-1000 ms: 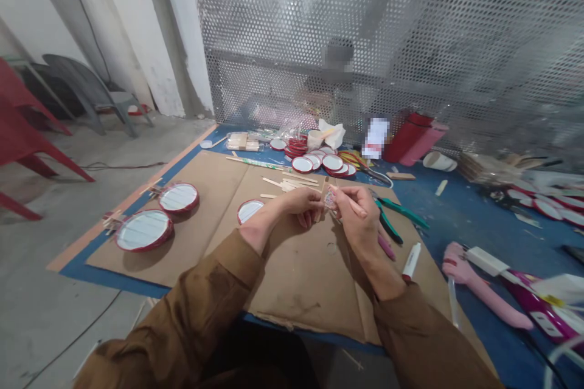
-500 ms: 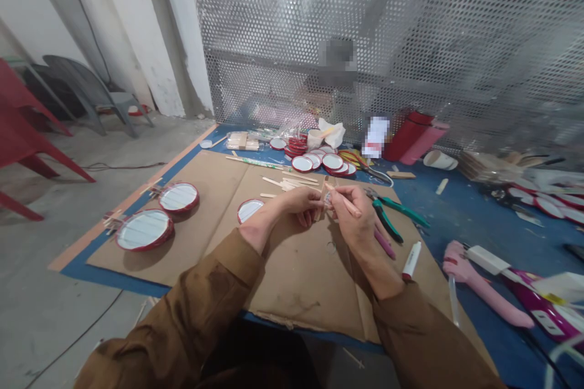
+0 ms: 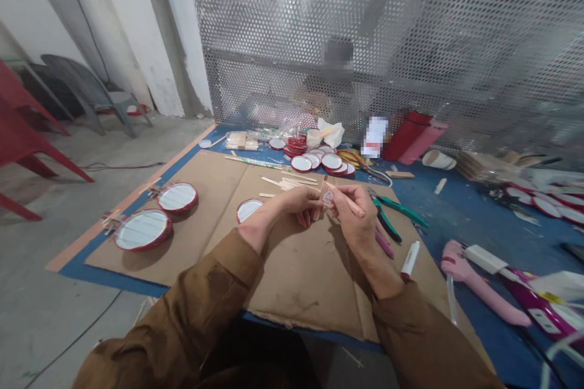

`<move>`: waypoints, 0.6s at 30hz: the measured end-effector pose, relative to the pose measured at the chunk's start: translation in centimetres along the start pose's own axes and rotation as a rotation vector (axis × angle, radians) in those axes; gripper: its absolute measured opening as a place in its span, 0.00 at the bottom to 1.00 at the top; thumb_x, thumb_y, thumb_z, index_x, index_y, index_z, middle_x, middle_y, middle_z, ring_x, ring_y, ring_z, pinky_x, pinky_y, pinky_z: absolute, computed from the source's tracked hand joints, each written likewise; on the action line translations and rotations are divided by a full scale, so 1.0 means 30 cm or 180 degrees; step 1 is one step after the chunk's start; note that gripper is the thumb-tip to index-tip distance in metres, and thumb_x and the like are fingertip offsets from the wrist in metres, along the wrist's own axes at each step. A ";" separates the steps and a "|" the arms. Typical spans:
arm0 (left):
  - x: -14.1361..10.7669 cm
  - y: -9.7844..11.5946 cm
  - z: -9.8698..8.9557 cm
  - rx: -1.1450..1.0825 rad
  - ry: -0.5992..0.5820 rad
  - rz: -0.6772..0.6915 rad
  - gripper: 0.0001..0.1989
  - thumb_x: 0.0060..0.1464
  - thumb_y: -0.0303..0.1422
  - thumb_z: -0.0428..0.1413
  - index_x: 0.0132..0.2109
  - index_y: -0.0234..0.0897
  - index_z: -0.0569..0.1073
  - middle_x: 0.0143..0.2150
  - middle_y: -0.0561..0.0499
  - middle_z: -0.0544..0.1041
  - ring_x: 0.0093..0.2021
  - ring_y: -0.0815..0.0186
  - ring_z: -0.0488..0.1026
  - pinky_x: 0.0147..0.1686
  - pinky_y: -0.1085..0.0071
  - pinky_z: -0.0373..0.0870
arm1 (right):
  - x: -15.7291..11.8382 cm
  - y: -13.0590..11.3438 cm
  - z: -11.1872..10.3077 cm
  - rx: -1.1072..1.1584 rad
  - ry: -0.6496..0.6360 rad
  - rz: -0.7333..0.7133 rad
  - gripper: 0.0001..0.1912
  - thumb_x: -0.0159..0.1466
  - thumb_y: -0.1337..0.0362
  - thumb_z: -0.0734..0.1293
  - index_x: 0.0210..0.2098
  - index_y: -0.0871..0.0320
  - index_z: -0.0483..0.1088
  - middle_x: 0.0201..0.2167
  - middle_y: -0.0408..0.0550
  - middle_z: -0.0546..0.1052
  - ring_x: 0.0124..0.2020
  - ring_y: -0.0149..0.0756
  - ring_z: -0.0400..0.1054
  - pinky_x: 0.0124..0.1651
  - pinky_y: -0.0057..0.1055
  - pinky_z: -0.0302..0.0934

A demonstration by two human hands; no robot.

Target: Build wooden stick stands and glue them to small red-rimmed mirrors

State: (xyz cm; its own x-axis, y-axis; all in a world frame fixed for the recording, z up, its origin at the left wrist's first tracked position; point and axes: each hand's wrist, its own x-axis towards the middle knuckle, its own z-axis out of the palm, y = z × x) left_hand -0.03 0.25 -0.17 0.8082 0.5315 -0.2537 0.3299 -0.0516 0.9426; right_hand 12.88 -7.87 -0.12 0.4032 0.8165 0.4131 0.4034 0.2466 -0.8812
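Observation:
Over the cardboard sheet [image 3: 292, 282], my two hands meet. My left hand [image 3: 302, 203] is closed, pinching a small flat wooden piece [image 3: 325, 185] upright between thumb and fingers. Close against it, my right hand [image 3: 353, 213] is closed in a pinch; a pale tip shows at its fingers, too small to name. Something small and whitish lies between the fingertips. Behind my left wrist is a white disc with a red rim [image 3: 249, 210], partly hidden. Several loose wooden sticks [image 3: 292, 183] lie just beyond my left hand. Green-handled pliers [image 3: 387, 222] rest right of my right hand.
Two red-rimmed round pieces [image 3: 142, 230] with wooden sticks attached stand at left. Red-rimmed discs [image 3: 333, 162] are piled at the back. A marker [image 3: 410, 260], a pink glue gun [image 3: 483, 289] and a red bottle [image 3: 407, 137] are at right. Perforated metal [image 3: 274, 30] closes the back.
Both hands stay nearly in place, still pinching at the same spot. The whole view has shifted very slightly; nothing on the table has visibly moved.

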 end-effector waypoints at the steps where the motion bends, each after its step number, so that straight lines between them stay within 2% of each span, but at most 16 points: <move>1: 0.000 0.001 0.000 -0.0008 -0.0020 0.0003 0.18 0.56 0.45 0.55 0.29 0.34 0.67 0.19 0.57 0.70 0.17 0.74 0.68 0.21 0.78 0.66 | 0.000 0.000 0.000 -0.0016 -0.0044 -0.0024 0.18 0.59 0.49 0.68 0.35 0.58 0.69 0.23 0.43 0.74 0.21 0.31 0.67 0.22 0.27 0.62; 6: 0.003 0.002 0.001 0.0125 0.0097 -0.0100 0.15 0.59 0.40 0.52 0.29 0.34 0.67 0.20 0.56 0.70 0.16 0.74 0.67 0.21 0.77 0.66 | -0.001 -0.002 -0.004 -0.0253 0.0132 0.0032 0.18 0.59 0.49 0.68 0.35 0.58 0.69 0.23 0.43 0.74 0.19 0.30 0.66 0.21 0.27 0.60; 9: 0.003 0.001 0.002 0.0081 0.0091 -0.0079 0.14 0.59 0.39 0.52 0.30 0.34 0.67 0.20 0.56 0.70 0.17 0.73 0.68 0.21 0.77 0.66 | -0.001 -0.006 -0.003 -0.0105 0.0007 0.0029 0.18 0.59 0.49 0.67 0.35 0.58 0.69 0.22 0.43 0.74 0.19 0.30 0.66 0.21 0.26 0.60; 15: 0.006 -0.007 -0.002 0.0048 0.0041 0.0008 0.17 0.58 0.43 0.54 0.30 0.34 0.67 0.19 0.56 0.70 0.16 0.75 0.67 0.19 0.80 0.64 | -0.001 -0.006 -0.004 -0.0115 0.0175 0.0101 0.18 0.59 0.48 0.67 0.35 0.58 0.69 0.23 0.44 0.75 0.19 0.31 0.66 0.21 0.27 0.61; 18: 0.009 -0.013 -0.003 -0.0020 0.0007 0.0019 0.16 0.57 0.43 0.54 0.30 0.34 0.68 0.19 0.56 0.71 0.16 0.75 0.67 0.19 0.79 0.64 | -0.002 -0.008 -0.005 -0.0081 0.0021 0.0047 0.18 0.59 0.48 0.68 0.36 0.58 0.69 0.23 0.44 0.75 0.19 0.31 0.67 0.22 0.27 0.61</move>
State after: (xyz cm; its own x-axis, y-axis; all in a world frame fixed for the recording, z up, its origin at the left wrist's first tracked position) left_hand 0.01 0.50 -0.59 0.8090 0.5331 -0.2476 0.3219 -0.0493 0.9455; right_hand 12.88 -8.04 0.09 0.4148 0.8165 0.4016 0.4181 0.2210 -0.8811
